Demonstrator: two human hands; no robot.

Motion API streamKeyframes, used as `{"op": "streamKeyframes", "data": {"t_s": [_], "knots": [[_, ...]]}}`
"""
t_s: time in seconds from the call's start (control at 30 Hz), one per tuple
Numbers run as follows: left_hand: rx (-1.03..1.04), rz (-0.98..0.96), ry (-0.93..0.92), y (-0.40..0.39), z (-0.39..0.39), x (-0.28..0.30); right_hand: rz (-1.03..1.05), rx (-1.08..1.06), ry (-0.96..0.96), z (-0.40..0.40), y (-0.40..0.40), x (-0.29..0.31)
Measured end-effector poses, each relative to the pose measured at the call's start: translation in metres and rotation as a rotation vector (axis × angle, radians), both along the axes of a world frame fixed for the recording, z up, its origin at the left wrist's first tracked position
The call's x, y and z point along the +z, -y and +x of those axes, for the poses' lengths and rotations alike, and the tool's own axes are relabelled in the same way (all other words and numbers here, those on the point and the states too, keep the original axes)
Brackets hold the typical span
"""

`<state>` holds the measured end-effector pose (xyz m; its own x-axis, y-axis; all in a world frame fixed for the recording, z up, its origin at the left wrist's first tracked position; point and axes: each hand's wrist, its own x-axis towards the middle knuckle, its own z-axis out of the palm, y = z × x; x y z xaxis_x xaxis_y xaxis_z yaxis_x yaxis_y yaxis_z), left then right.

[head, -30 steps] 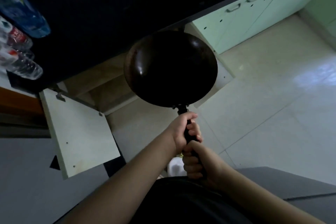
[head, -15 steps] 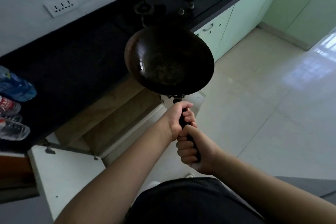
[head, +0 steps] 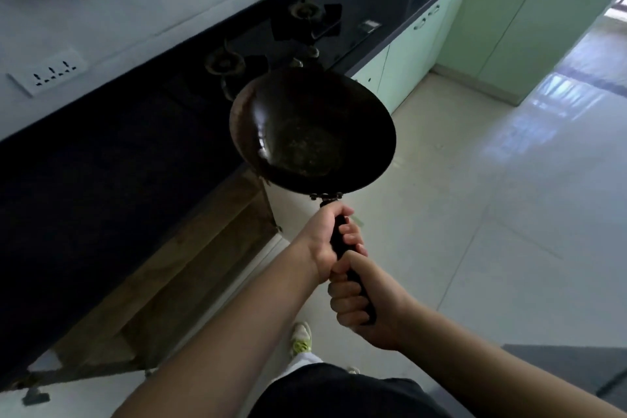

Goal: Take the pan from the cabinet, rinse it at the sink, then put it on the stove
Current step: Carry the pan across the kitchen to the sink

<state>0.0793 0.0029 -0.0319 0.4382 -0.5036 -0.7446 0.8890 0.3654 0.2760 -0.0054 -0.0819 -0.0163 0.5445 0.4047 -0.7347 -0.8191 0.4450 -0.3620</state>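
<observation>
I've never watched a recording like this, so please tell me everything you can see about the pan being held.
The pan is round, deep and dark, like blackened metal, with a dull rough patch in its bowl and a bright glint on its left inner wall. A riveted bracket joins it to a long black handle. It is held in the air, tilted, bowl facing the camera, before the dark counter's edge near the stove burners. The left hand grips the handle nearer the bowl, the right hand behind it.

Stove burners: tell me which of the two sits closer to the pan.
The left burner, beside the wall socket. The pan rim nearly overlaps it; the other burner lies further along the counter.
</observation>
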Motion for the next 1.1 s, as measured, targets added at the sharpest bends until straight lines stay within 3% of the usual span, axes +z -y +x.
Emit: {"op": "streamKeyframes", "data": {"t_s": [0.23, 0.47, 0.77, 1.1], "knots": [[-0.153, 0.018, 0.019, 0.029, 0.058, 0.001, -0.090, -0.172, 0.012, 0.045, 0.009, 0.004], [-0.328, 0.040, 0.039, 0.095, 0.087, 0.005, 0.007, -0.407, 0.032, 0.061, 0.057, -0.001], [-0.573, 0.055, 0.048, 0.242, 0.114, -0.007, 0.063, -0.637, 0.035, 0.082, 0.181, -0.017], [-0.681, 0.148, 0.021, 0.402, 0.142, -0.023, 0.050, -0.707, -0.022, 0.112, 0.327, -0.037]]}}
